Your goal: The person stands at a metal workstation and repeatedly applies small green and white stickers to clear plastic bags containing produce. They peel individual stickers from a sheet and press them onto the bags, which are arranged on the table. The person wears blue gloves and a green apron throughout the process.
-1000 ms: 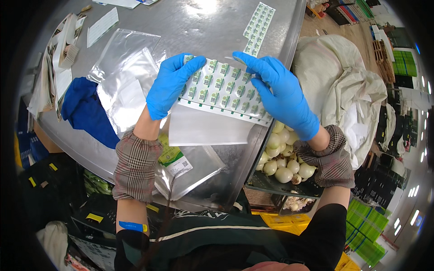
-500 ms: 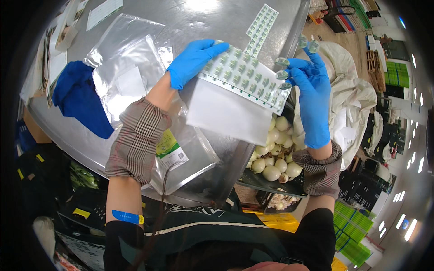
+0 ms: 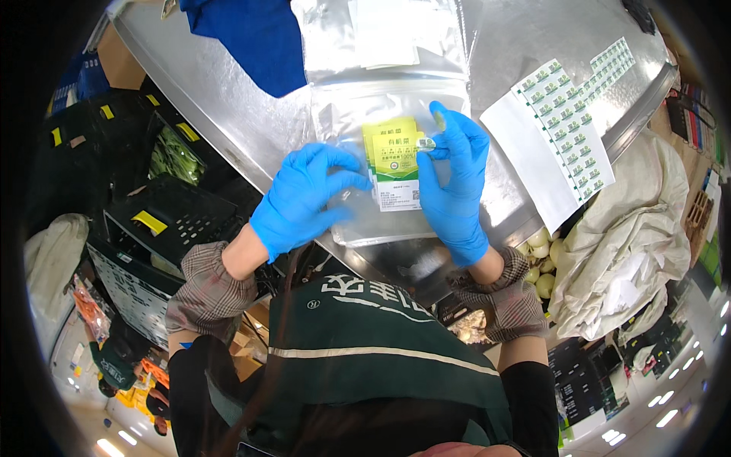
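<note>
The right hand (image 3: 451, 179) pinched one small sticker (image 3: 426, 142) over the clear bag (image 3: 388, 164) (not stuck yet); the left hand (image 3: 304, 194) pressed the bag flat, holding nothing.

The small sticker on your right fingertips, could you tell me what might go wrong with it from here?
1. The sticker hangs from the gloved right hand; it may cling to the glove and go on crooked or creased.
2. The left hand pins only the left edge of the clear bag on the smooth steel table, so the bag could slide.
3. The sticker sheet reaches toward the table's rim and might slip off.
</note>
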